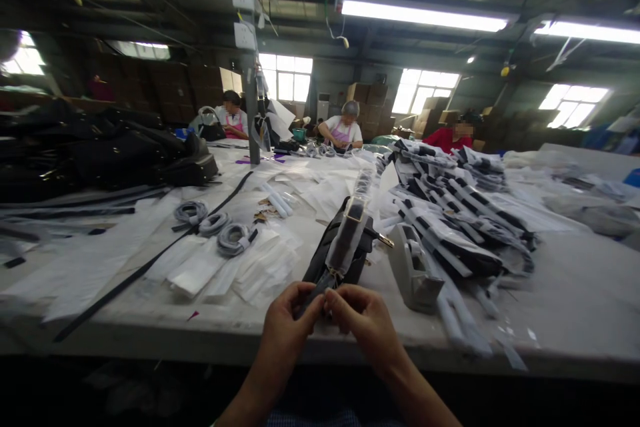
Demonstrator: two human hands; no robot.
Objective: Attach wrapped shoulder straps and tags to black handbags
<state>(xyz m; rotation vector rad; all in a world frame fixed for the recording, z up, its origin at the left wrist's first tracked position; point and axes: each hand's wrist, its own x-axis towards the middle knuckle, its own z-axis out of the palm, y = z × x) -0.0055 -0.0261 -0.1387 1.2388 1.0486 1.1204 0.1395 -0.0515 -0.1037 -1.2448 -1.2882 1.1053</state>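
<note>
A small black bag lies on the worktable in front of me. Over it runs a wrapped strap with a metal buckle, covered in white and clear wrapping. My left hand is closed on the dark strap end at the bag's near side. My right hand pinches at the same strap end, its fingertips meeting those of the left; the exact spot between them is partly hidden. Right of the bag stands a grey tape dispenser.
Wrapped straps and bags are heaped at right, black bags at left. Coiled grey cords, white wrapping sheets and a long black strip lie left of centre. A post rises behind; several people sit across the table.
</note>
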